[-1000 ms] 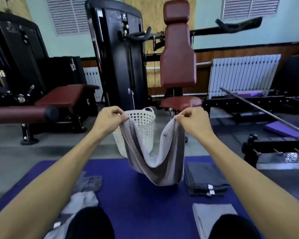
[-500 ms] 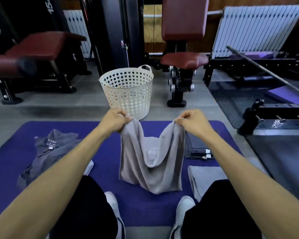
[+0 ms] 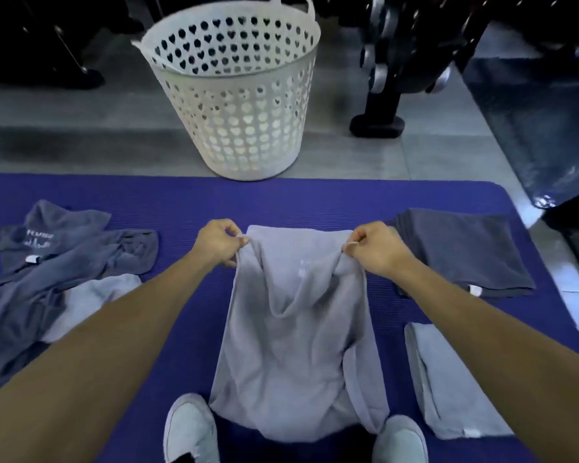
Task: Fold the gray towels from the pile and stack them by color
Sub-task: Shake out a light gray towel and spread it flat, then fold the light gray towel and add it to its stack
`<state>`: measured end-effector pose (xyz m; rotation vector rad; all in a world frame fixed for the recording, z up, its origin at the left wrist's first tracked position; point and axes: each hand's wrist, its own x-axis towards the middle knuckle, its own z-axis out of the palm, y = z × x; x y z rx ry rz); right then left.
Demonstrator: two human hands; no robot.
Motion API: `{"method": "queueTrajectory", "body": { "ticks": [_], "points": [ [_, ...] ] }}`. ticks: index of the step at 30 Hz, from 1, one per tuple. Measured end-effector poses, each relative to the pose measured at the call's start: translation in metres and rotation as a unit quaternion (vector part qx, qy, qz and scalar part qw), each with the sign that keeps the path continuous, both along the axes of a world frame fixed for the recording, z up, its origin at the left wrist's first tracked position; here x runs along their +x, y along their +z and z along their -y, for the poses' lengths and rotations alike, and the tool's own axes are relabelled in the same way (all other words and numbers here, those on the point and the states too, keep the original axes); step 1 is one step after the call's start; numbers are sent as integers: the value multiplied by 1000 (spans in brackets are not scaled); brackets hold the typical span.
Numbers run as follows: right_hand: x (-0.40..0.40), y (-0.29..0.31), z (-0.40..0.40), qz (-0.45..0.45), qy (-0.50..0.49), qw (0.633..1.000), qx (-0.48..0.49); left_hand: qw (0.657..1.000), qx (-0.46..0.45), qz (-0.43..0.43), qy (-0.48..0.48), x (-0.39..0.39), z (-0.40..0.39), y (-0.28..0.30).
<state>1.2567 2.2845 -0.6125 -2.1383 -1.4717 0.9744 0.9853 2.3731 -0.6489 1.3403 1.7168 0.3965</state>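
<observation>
A light gray towel (image 3: 291, 355) lies lengthwise on the blue mat (image 3: 181, 208), its near end between my shoes. My left hand (image 3: 219, 243) pinches its far left corner and my right hand (image 3: 376, 248) pinches its far right corner, with the top edge sagging between them. A loose pile of dark and light gray towels (image 3: 47, 279) sits at the left. At the right, a stack of folded dark gray towels (image 3: 462, 248) lies beyond a folded light gray towel (image 3: 448, 379).
A white perforated laundry basket (image 3: 241, 105) stands on the gray floor just beyond the mat. Black gym machine bases (image 3: 381, 121) rise at the back right and back left. My two gray shoes (image 3: 191, 429) rest at the mat's near edge.
Both hands have lowered the light gray towel from mid-air onto the mat, still holding its corners. My view has tipped down toward the mat.
</observation>
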Motion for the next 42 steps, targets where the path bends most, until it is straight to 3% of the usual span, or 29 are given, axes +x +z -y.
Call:
{"method": "queueTrajectory", "body": {
  "ticks": [8, 16, 24, 28, 33, 35, 37, 39, 42],
  "points": [
    [-9, -128, -73, -50, -78, 994, 58, 999, 49, -17, -3, 5, -85, -119],
    [-15, -213, -95, -104, -110, 984, 92, 993, 92, -68, -9, 14, -125, -185],
    [-17, -235, -83, -144, -128, 975, 107, 989, 116, -46, 79, 34, -127, -204],
    [-13, -233, -80, -140, -119, 976, 118, 984, 129, -78, 91, 37, -121, -211],
    [1, -227, -76, -99, -114, 978, 144, 953, 220, -203, -48, 49, -112, -213],
    [15, -226, -78, -46, -103, 980, 164, 932, 273, -185, -148, 70, -102, -211],
    [34, -230, -84, 2, -87, 981, 174, 921, 262, -117, -262, 99, -92, -211],
    [55, -234, -94, 46, -45, 989, 132, 908, 217, -96, -346, 127, -85, -216],
    [75, -232, -108, 49, 31, 998, -1, 894, 194, -141, -378, 152, -85, -222]
  ]
}}
